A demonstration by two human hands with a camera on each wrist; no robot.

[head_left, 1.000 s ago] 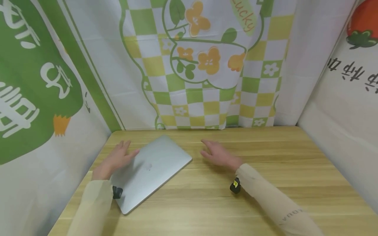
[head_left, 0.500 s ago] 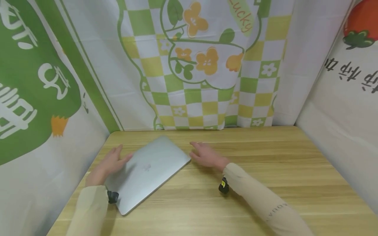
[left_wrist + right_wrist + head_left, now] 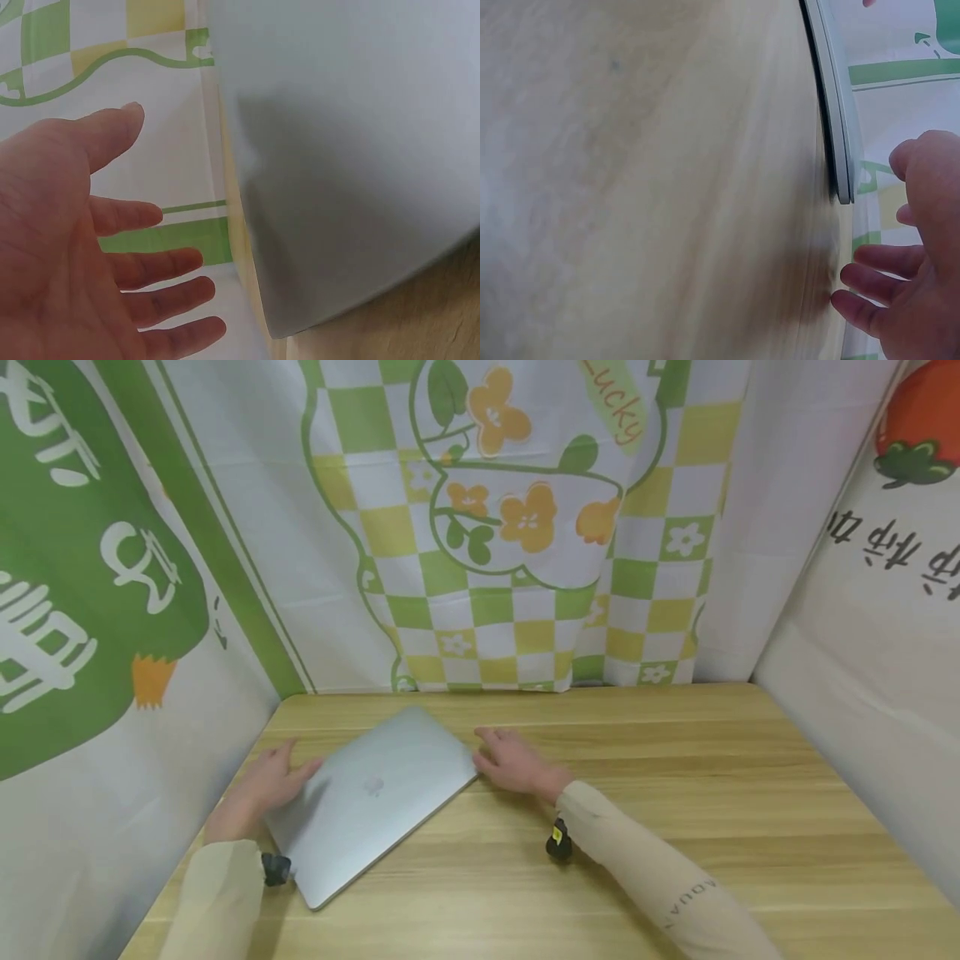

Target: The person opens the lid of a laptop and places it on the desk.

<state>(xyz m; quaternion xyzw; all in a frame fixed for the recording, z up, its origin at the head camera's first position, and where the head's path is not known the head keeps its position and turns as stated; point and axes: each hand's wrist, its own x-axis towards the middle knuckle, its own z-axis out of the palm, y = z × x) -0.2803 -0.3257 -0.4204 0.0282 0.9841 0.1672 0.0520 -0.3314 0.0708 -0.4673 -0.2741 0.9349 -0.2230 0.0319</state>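
Note:
A closed silver laptop (image 3: 382, 793) lies at an angle on the left half of the wooden table, its lid logo facing up. My left hand (image 3: 272, 783) is at its left edge, thumb toward the lid. In the left wrist view, the fingers of that hand (image 3: 82, 247) are spread and relaxed beside the laptop (image 3: 360, 150), holding nothing. On the other side, my right hand (image 3: 513, 763) is right at the laptop's right corner. The right wrist view shows this hand (image 3: 922, 255) with loosely bent fingers just past the laptop's thin edge (image 3: 834, 112).
The wooden table (image 3: 660, 793) reaches back to a checked, flowered curtain (image 3: 525, 568). Printed cloth walls (image 3: 847, 635) stand on both sides. A small black wrist camera (image 3: 558, 841) hangs under the right sleeve, another (image 3: 276, 868) beside the left.
My right hand has moved left to the laptop's right corner. My left hand has drawn back left and toward me, off the lid to its left edge. The laptop stays nearly in place.

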